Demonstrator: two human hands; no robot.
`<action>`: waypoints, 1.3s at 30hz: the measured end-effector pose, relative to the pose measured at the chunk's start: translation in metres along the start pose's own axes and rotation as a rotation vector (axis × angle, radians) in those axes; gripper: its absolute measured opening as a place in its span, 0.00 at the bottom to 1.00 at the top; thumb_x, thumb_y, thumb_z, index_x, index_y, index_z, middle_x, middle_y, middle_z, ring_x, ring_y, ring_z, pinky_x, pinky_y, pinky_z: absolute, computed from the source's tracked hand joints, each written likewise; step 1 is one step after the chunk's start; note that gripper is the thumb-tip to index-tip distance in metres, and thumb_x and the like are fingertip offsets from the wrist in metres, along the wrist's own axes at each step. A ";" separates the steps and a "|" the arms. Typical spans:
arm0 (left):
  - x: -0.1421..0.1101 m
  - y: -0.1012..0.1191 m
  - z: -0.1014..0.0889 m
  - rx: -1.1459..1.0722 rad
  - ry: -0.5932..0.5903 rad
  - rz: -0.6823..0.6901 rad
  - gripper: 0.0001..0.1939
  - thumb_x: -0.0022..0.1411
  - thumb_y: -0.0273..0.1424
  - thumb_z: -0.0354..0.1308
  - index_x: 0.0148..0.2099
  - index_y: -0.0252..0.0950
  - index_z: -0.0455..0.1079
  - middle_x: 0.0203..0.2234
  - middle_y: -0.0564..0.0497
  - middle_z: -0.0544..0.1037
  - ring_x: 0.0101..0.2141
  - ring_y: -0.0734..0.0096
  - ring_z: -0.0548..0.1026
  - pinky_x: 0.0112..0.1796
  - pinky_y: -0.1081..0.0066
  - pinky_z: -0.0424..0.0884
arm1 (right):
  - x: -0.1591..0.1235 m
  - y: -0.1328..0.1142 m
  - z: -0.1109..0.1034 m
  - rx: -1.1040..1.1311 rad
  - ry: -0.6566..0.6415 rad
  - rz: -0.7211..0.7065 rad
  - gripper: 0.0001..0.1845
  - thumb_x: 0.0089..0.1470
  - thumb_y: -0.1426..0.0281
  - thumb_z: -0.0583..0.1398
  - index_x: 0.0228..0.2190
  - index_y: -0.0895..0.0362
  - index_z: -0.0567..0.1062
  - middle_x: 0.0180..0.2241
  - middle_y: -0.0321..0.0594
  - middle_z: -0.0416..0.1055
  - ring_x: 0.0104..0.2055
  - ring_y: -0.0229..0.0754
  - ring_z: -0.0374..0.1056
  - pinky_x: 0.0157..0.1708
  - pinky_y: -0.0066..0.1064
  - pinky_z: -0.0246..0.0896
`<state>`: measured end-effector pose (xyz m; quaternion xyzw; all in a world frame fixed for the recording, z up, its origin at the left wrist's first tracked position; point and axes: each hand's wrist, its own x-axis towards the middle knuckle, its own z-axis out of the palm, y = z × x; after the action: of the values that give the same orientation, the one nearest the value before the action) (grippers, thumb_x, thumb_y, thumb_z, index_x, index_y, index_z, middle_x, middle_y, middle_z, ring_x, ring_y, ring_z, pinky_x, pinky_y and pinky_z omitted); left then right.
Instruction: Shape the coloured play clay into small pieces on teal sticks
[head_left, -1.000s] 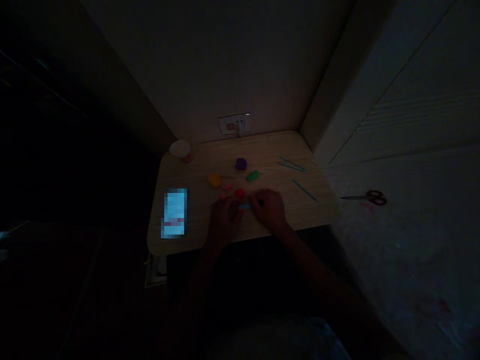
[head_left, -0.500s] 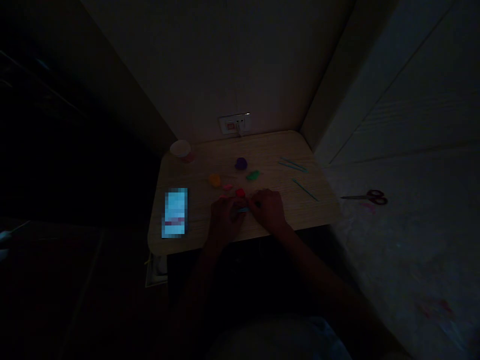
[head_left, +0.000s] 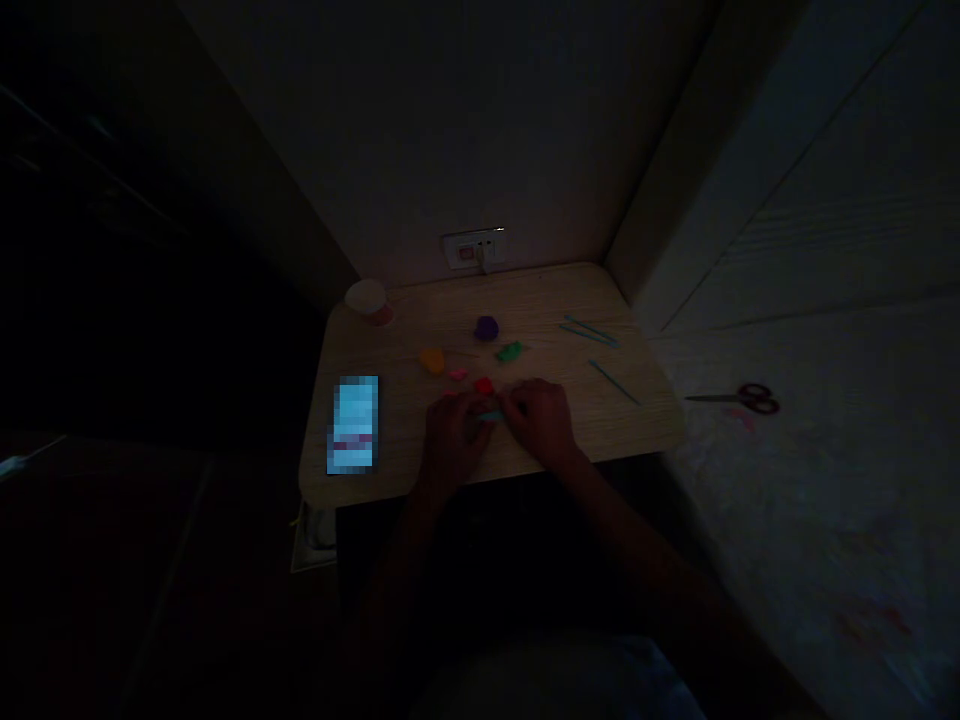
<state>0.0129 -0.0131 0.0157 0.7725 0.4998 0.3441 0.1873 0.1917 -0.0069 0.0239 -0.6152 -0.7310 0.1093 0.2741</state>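
Observation:
Between my hands is a short teal stick, partly covered by fingers. My left hand is closed at its left end, and my right hand pinches near its right end. Just beyond the fingertips lies a red lump that looks like modelling clay. A small pink piece, an orange lump, a green lump and a purple lump lie farther back on the wooden tabletop. The dim light hides the fine detail of the grip.
A lit phone lies at the left, with a paper cup behind it. Several thin teal sticks rest at the right. Scissors lie on the pale surface beyond the table. A wall socket holds a plug.
The view has shifted slightly, moving everything a little to the right. Between my fingers the teal stick shows a bit more clearly. Both hands keep nearly the same pose.

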 end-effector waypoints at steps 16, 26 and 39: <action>-0.001 -0.004 0.002 -0.008 0.027 -0.038 0.15 0.60 0.30 0.67 0.49 0.40 0.72 0.42 0.48 0.82 0.47 0.55 0.77 0.57 0.52 0.68 | 0.001 0.000 -0.001 -0.019 -0.015 0.010 0.21 0.68 0.63 0.60 0.24 0.56 0.79 0.29 0.43 0.78 0.35 0.44 0.69 0.39 0.36 0.51; 0.000 -0.002 0.000 -0.032 0.032 -0.057 0.11 0.61 0.30 0.65 0.46 0.40 0.73 0.42 0.48 0.83 0.46 0.56 0.79 0.55 0.53 0.71 | 0.001 -0.001 -0.001 0.040 0.030 0.020 0.23 0.69 0.64 0.57 0.23 0.55 0.77 0.27 0.43 0.76 0.33 0.44 0.68 0.38 0.36 0.53; 0.000 0.004 -0.007 -0.158 0.059 -0.008 0.04 0.68 0.33 0.61 0.42 0.40 0.76 0.40 0.48 0.81 0.43 0.62 0.79 0.49 0.60 0.75 | -0.015 0.001 -0.006 0.312 0.120 0.027 0.12 0.68 0.67 0.52 0.34 0.54 0.73 0.34 0.44 0.75 0.37 0.46 0.70 0.40 0.35 0.61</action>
<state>0.0103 -0.0149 0.0235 0.7427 0.4795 0.4046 0.2343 0.1966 -0.0218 0.0244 -0.5804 -0.6792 0.1883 0.4079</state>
